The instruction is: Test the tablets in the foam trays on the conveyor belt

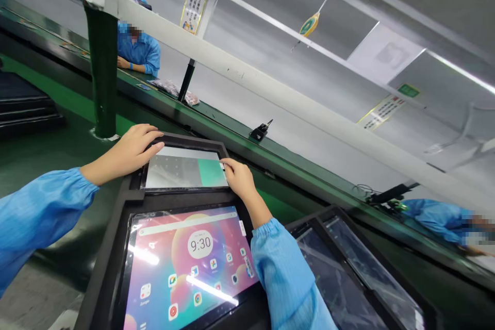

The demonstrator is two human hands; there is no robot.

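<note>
Two tablets are seen in a dark tray (116, 227) on the green workbench (46, 149). The far tablet (185, 167) lies in the tray's upper slot, its screen pale grey with a green patch at the right. The near tablet (189, 268) lies in the lower slot, lit, with a clock reading 9:30 and rows of app icons.

Two hands are laid on the far tablet. The left hand (131, 152) is spread flat over its upper left corner, fingers apart and pressed on the frame, nothing gripped. The right hand (240, 178) is set at its right edge, fingertips drawn together on a small white tab there; whether the tab is pinched cannot be told. Both arms are covered by blue sleeves.

A second dark tray (348, 268) with two dark, unlit screens is seen to the right. One green post (102, 72) stands behind the left hand. Two other people in blue are seated along the line, one far left (141, 51), one far right (441, 219). One small black clip (261, 130) rests on the rail.
</note>
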